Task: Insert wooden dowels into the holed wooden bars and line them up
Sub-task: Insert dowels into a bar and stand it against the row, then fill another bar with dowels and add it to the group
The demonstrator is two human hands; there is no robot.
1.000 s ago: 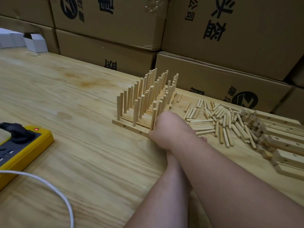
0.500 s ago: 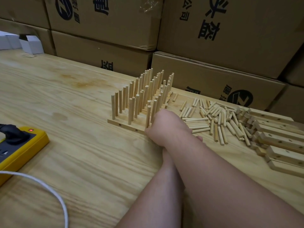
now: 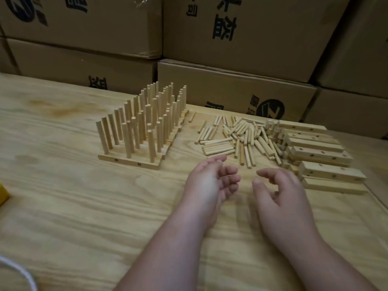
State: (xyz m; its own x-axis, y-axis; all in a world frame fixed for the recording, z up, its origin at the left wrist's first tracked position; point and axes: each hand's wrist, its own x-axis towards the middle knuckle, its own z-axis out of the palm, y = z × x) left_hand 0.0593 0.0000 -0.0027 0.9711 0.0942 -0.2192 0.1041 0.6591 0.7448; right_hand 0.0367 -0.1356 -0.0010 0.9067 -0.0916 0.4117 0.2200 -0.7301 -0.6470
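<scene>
yellow power strip (image 3: pixel 3 194) cut by left edge, white cable (image 3: pixel 19 276) cropped

place: storeroom-workshop | evidence: stacked printed cartons (image 3: pixel 241 34) behind — plywood worktable (image 3: pixel 84 206)

The light is dim, warm and even, with no glare. Soft, faint shadows lie on the worktop (image 3: pixel 63 206) just below the fingers (image 3: pixel 227 171) of both hands. The fingers are smeared by motion blur, and so are the cartons (image 3: pixel 241 38) far beyond them. Wide-angle distortion bends straight lines at the frame edges.
</scene>
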